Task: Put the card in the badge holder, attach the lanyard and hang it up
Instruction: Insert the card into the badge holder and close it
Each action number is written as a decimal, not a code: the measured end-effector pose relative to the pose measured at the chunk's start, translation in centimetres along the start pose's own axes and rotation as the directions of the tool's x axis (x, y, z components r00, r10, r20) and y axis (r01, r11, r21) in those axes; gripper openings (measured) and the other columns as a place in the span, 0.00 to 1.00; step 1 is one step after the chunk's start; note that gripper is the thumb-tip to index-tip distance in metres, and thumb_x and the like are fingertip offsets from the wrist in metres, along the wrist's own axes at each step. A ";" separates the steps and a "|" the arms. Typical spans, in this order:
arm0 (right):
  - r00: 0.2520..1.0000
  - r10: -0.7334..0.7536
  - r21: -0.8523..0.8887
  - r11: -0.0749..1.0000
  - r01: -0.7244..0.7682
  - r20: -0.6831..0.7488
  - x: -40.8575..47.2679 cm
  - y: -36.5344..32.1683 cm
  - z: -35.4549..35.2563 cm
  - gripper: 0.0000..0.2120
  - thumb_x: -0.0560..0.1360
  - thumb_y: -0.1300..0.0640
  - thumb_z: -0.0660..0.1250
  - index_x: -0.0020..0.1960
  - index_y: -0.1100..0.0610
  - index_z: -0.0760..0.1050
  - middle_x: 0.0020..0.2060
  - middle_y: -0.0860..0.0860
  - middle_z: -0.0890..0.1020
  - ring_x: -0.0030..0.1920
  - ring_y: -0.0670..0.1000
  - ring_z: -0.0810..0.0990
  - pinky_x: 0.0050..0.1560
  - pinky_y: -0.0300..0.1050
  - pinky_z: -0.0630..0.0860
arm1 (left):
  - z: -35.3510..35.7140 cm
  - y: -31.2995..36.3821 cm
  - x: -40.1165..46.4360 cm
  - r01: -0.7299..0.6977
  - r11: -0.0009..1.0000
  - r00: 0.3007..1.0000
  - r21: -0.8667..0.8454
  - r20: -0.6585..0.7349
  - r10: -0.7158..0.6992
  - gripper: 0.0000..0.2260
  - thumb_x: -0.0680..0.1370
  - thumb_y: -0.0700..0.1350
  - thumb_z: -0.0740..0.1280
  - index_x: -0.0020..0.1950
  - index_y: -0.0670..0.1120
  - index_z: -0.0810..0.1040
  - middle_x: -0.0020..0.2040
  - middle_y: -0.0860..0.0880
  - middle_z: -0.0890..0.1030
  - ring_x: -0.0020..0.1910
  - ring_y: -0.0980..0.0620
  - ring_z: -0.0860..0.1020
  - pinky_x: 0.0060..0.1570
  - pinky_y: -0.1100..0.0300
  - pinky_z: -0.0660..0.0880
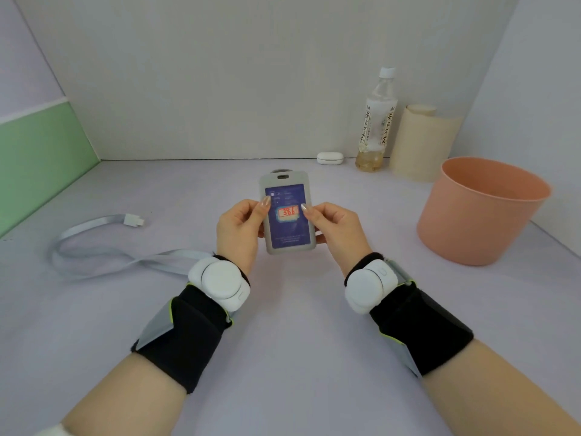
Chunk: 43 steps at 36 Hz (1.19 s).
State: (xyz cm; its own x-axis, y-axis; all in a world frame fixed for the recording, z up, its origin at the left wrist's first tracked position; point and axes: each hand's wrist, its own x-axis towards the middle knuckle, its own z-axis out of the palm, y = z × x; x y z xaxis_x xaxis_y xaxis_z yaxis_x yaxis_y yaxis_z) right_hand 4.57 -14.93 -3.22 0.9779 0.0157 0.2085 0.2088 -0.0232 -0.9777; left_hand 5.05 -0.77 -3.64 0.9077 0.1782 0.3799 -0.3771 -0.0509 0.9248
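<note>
Both hands hold a grey rectangular plastic badge holder upright above the middle of the pale lilac table, its slotted end pointing to the far side. The left hand grips the holder's left edge, fingers curled behind it and thumb laid on the front. The right hand grips the right edge the same way, thumb tip on the front face.

Holder: rounded corners, matt grey frame, one oval slot centred near the far end. A dark blue card fills the window; it bears a pale panel with red handwritten digits in its middle and faint small print near its lower edge, too small to read. The card sits square within the frame.

A light grey flat fabric lanyard lies looped on the table to the left, well apart from the holder, its white plastic clip at the far end of the loop.

Far right: a clear plastic bottle with a little yellowish liquid, a cream paper roll, a small white case. Right, nearer: a salmon-pink round plastic tub.

Each wrist carries a white device on a black wrap.
</note>
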 end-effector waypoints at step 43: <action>0.991 0.131 -0.094 0.987 -0.129 0.013 0.1 0.1 -0.6 0.11 0.76 0.52 0.62 0.44 0.59 0.76 0.32 0.51 0.79 0.28 0.43 0.76 0.25 0.32 0.72 | -0.4 -0.4 0.1 0.149 0.988 0.984 0.036 0.094 -0.152 0.07 0.76 0.45 0.64 0.39 0.48 0.78 0.22 0.57 0.76 0.22 0.59 0.71 0.26 0.70 0.71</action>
State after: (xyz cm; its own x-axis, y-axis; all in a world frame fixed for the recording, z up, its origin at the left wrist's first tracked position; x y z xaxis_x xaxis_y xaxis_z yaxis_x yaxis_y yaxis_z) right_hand 4.73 -15.52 -3.30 0.9966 0.0255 0.0785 0.0810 -0.1191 -0.9896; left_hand 5.24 -0.28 -3.99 0.9677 0.0908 0.2350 -0.2304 -0.0586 0.9713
